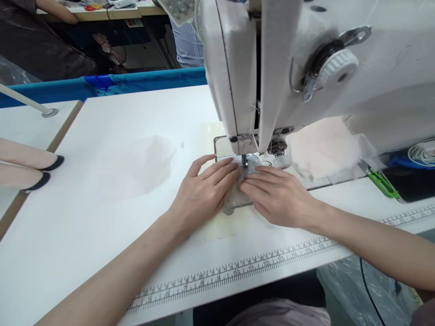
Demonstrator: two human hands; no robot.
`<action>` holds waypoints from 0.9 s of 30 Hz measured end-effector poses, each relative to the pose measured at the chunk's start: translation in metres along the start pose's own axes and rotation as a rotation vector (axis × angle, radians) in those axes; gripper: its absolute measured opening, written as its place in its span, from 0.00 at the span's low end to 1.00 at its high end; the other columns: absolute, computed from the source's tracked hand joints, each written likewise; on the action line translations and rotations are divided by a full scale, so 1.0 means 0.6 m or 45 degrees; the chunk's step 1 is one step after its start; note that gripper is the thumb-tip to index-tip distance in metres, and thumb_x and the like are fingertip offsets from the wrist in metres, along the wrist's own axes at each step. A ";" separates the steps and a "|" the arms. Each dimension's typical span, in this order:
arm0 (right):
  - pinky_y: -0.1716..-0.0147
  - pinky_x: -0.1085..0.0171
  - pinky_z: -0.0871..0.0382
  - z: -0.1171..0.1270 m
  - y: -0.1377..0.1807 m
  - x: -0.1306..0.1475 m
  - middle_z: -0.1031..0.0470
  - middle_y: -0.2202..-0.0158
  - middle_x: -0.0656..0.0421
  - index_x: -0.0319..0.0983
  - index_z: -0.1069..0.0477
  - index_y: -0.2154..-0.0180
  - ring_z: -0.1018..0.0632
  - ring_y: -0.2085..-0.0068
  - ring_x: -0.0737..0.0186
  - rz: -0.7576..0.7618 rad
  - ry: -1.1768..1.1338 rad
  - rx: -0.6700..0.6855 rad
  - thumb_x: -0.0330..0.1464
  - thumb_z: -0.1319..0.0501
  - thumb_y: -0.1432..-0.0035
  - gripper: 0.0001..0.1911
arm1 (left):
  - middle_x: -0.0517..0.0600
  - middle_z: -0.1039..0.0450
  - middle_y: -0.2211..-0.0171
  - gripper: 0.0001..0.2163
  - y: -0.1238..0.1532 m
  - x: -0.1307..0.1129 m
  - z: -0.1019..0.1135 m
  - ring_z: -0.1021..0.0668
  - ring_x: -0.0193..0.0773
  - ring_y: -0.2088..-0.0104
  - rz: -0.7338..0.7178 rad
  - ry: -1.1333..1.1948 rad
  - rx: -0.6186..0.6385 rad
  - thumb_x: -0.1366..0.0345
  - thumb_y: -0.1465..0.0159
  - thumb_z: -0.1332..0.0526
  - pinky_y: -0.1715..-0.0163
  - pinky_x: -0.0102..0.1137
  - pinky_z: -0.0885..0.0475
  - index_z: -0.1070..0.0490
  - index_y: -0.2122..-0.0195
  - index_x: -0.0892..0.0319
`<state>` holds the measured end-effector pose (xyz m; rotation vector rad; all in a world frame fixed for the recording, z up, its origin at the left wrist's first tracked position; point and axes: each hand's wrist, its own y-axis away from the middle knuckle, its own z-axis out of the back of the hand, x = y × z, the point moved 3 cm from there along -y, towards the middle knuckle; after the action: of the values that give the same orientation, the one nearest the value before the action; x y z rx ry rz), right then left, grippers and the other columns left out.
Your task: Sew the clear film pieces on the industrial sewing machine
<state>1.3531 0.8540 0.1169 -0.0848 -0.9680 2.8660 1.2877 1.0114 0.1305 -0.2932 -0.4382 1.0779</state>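
Left hand [200,192] and right hand [280,197] press flat, fingers outstretched and gripping nothing, on a sheer fabric piece [236,198]. It lies beneath the presser foot [244,164] of the sewing machine [231,68].

both forearms [118,271] are bare from the frame's lower edges to the wrists. the left hand [200,192] and right hand [278,197] show slim fingers [222,168] with short, plain nails. a dusty mauve garment [278,317] shows at bottom centre.

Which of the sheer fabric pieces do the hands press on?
The small piece under the needle; the piece to its left and the pinkish heap lie untouched.
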 end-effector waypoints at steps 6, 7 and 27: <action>0.54 0.59 0.26 -0.005 0.002 0.008 0.23 0.58 0.52 0.32 0.27 0.55 0.24 0.54 0.58 -0.093 -0.020 0.162 0.28 0.48 0.34 0.13 | 0.55 0.25 0.49 0.19 0.007 0.007 -0.012 0.27 0.46 0.44 0.037 0.049 0.044 0.79 0.35 0.51 0.43 0.47 0.33 0.32 0.46 0.62; 0.54 0.58 0.26 -0.006 0.003 0.008 0.24 0.56 0.51 0.32 0.27 0.55 0.25 0.53 0.56 -0.103 -0.018 0.192 0.30 0.48 0.33 0.13 | 0.55 0.25 0.50 0.18 0.007 0.008 -0.013 0.27 0.46 0.44 0.041 0.051 0.052 0.78 0.35 0.50 0.43 0.47 0.32 0.32 0.46 0.62; 0.46 0.61 0.33 -0.013 0.004 -0.039 0.22 0.53 0.56 0.35 0.24 0.58 0.25 0.49 0.60 -0.194 0.344 0.129 0.32 0.46 0.33 0.13 | 0.58 0.26 0.47 0.17 -0.004 -0.038 -0.009 0.28 0.52 0.43 0.007 -0.216 0.142 0.72 0.35 0.44 0.45 0.47 0.30 0.30 0.45 0.65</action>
<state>1.3767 0.8539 0.1097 -0.3616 -0.7427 2.6688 1.2834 0.9898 0.1223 -0.1040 -0.5269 1.1325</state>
